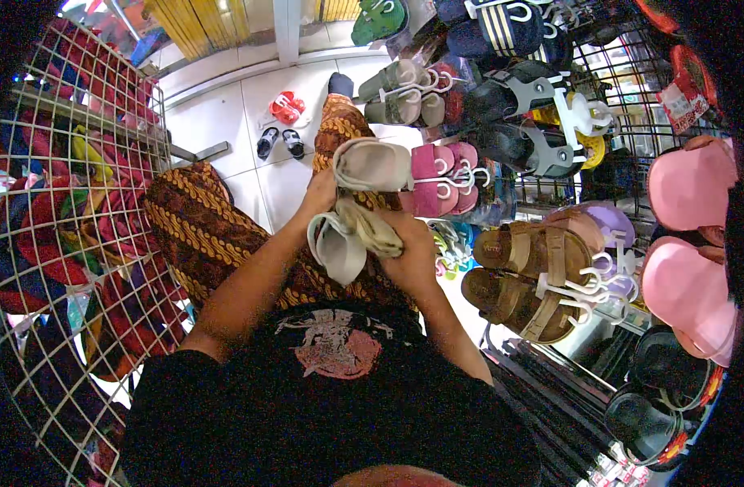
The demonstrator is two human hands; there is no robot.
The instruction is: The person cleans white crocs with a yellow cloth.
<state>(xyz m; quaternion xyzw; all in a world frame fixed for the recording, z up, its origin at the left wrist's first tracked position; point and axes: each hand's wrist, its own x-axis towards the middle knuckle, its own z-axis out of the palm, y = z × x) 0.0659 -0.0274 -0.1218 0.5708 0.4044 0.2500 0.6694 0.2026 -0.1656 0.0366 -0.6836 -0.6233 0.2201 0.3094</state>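
Observation:
My left hand (pixel 318 195) is closed at the edge of a pale beige slip-on shoe (pixel 372 165), its opening facing up. A second pale shoe (pixel 337 248) hangs just below, close to both hands; what bears it is partly hidden. My right hand (pixel 410 237) is closed on a crumpled cream cloth (pixel 369 228), which lies against the second shoe. Both hands are above my lap, in front of the brown patterned trousers (pixel 206 223). Pink sandals (pixel 442 178) on white hangers are right beside the upper shoe.
To the left stands a wire grid (pixel 80 187) with colourful goods behind it. Brown sandals (pixel 522 280), pink slides (pixel 688 191) and black sandals (pixel 518 122) hang on the right. Small black sandals (pixel 280 143) and a red-and-white pair (pixel 287 107) are on the tiled floor (pixel 242 183).

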